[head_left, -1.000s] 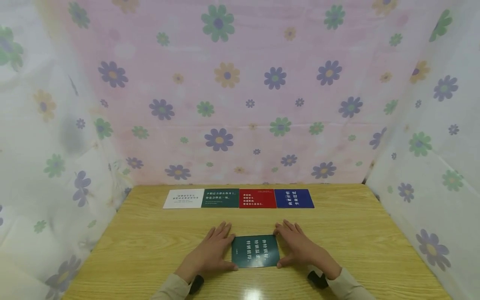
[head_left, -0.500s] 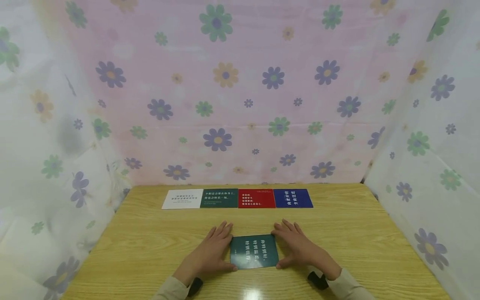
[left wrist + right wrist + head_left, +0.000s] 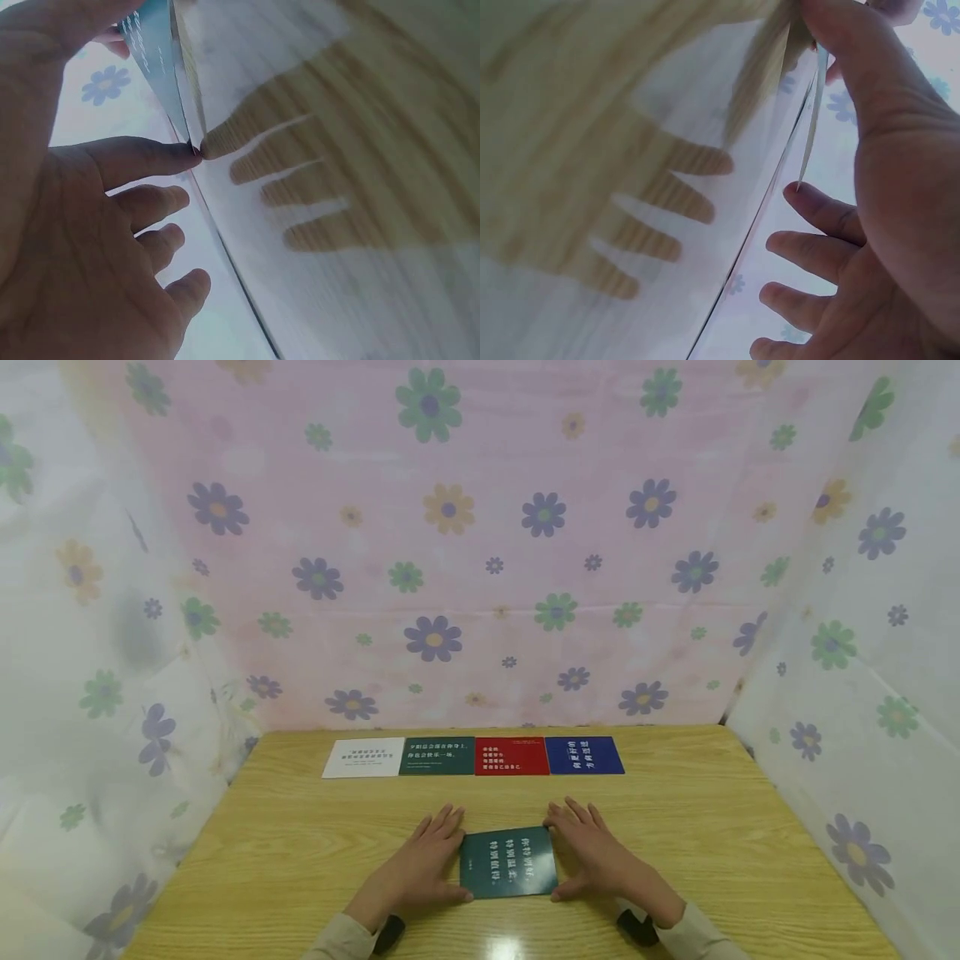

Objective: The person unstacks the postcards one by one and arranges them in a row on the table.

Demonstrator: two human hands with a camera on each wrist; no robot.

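Note:
In the head view a dark green card (image 3: 508, 862) with white lettering lies between the two hands, near the front of the table. My left hand (image 3: 420, 868) holds its left side, index fingertip at the far corner and thumb at the near one. My right hand (image 3: 600, 856) holds the right side the same way. The other fingers of both hands are spread. In the right wrist view the card's thin edge (image 3: 814, 120) runs between thumb and index fingertip, slanted above the table surface. In the left wrist view the left index fingertip meets its own reflection at the card's corner.
Along the back of the wooden table (image 3: 262, 827) a white card (image 3: 362, 758), a green card (image 3: 437, 756), a red card (image 3: 512, 756) and a blue card (image 3: 585, 755) lie side by side in a row. A flowered curtain (image 3: 480, 543) rises behind them and at both sides.
The green card tilts slightly between the fingers, and the shine on it has faded. Both hands keep nearly the same place. The whole head view has shifted a little.

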